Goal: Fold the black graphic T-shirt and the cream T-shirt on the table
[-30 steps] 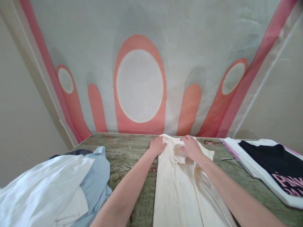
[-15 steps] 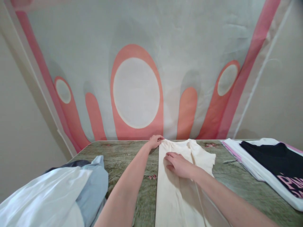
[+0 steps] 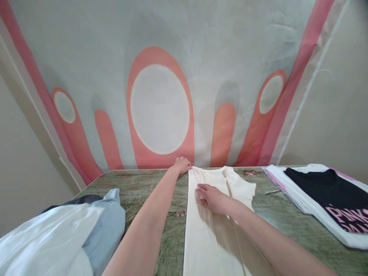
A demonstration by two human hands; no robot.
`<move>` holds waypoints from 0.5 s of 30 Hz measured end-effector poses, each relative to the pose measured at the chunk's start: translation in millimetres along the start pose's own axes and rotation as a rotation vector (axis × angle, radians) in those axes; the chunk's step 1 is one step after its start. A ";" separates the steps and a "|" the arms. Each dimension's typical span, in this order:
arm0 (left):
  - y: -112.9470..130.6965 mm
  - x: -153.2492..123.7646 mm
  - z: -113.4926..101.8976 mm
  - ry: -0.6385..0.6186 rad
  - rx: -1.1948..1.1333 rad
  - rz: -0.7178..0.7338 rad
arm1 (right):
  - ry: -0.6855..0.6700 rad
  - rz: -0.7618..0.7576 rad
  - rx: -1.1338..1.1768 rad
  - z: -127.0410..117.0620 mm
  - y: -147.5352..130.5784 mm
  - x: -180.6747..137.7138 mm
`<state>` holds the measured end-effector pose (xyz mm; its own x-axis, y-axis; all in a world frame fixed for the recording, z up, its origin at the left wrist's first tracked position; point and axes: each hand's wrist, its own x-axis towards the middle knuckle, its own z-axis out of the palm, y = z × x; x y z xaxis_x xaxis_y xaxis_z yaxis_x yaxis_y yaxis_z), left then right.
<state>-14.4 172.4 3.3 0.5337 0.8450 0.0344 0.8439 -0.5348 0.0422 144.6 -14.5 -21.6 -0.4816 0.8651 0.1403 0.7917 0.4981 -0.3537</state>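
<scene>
Green table (image 3: 143,184) bears shirt (image 3: 201,237); patterned backdrop (image 3: 161,38)

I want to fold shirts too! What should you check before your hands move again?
1. Left hand at the cream shirt's far corner: ok.
2. Left hand's grip firm: cannot tell.
3. Right hand flat on the shirt: ok.
4. Shirt's left edge straight: ok.
5. Fabric smooth: not ok, a fold runs beside the right hand.
6. Loose pile and folded stack lie apart from the shirt on the table: ok.
</scene>
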 end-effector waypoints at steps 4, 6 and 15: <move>14.8 -11.3 13.7 0.094 0.041 -0.107 | -0.021 -0.014 -0.035 -0.8 -2.0 -2.0; 22.2 -16.4 20.3 0.140 0.032 -0.160 | -0.024 -0.026 -0.044 -1.9 -3.0 -3.0; 6.4 -19.6 11.8 0.035 -0.150 -0.183 | -0.026 -0.016 -0.039 -5.0 -6.6 -5.0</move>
<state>-18.8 152.5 -9.0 0.3680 0.9287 0.0465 0.9077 -0.3696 0.1988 143.7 -21.8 -15.4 -0.5031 0.8556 0.1214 0.7977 0.5139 -0.3157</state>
